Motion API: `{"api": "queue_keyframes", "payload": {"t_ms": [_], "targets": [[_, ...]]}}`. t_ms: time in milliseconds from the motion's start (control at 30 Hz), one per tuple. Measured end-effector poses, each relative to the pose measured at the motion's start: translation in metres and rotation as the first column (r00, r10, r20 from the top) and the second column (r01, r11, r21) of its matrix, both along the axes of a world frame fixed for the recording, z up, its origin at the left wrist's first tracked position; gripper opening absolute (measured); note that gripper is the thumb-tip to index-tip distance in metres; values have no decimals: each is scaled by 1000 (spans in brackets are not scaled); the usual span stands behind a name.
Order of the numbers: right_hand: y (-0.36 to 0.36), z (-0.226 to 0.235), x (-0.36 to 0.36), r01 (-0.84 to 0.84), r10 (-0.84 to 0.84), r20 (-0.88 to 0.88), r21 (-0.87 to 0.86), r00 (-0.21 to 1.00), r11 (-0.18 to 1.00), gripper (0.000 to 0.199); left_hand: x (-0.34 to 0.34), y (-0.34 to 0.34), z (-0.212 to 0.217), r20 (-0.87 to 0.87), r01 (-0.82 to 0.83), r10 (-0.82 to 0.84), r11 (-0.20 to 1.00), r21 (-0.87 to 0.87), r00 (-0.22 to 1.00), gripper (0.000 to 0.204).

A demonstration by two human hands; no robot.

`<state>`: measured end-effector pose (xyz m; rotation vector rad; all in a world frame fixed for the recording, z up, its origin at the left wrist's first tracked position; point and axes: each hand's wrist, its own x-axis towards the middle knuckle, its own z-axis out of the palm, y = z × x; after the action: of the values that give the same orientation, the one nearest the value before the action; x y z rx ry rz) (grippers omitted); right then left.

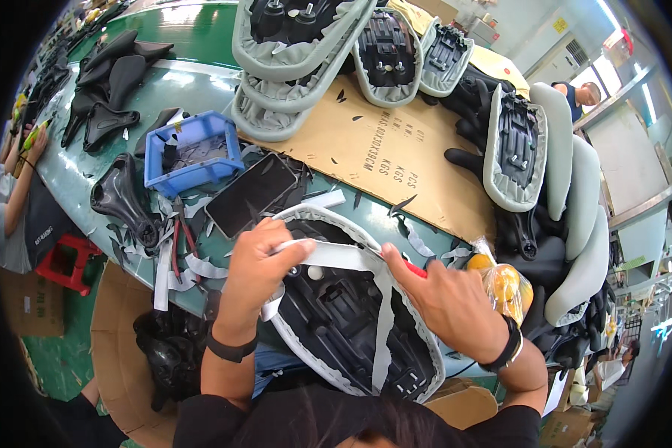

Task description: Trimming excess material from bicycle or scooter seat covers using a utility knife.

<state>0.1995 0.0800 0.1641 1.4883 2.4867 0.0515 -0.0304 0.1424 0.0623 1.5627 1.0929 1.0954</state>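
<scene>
In front of me a saddle (336, 306) lies upside down, its black plastic base framed by a light grey cover edge. A white strip of trimmed material (340, 256) runs across its far end and hangs down over the base. My left hand (265, 261) is closed, pinching the strip between thumb and fingers at the left. My right hand (455, 302) is closed around a red-handled tool (415, 269) at the saddle's far right rim. The tool's working end is hidden by the fingers, near the strip.
Beyond lie a phone (251, 196), a blue bin (190, 153), red-handled pliers (184, 231) and scattered offcuts. Grey saddles (276, 112) are stacked on cardboard (396, 160); more stand at the right near bagged orange fruit (506, 287). Another person's arm (24, 183) is at far left.
</scene>
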Motion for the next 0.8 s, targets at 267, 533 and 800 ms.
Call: {"api": "queue_keyframes", "payload": {"t_ms": [267,533,800], "targets": [[-52,-33,21,239,-241,-35,-59,970,969,61,-10,7,-21,715,-184,216,975,-124,664,29],[-81,-69,77,526,-388,-682,-4,621,850,35,-123,-33,-27,156,-945,972,123,305,177,23],[-54,-129,78,107,-472,-769,-475,432,873,73,-49,-101,-50,-17,-456,456,888,-60,890,41]]}}
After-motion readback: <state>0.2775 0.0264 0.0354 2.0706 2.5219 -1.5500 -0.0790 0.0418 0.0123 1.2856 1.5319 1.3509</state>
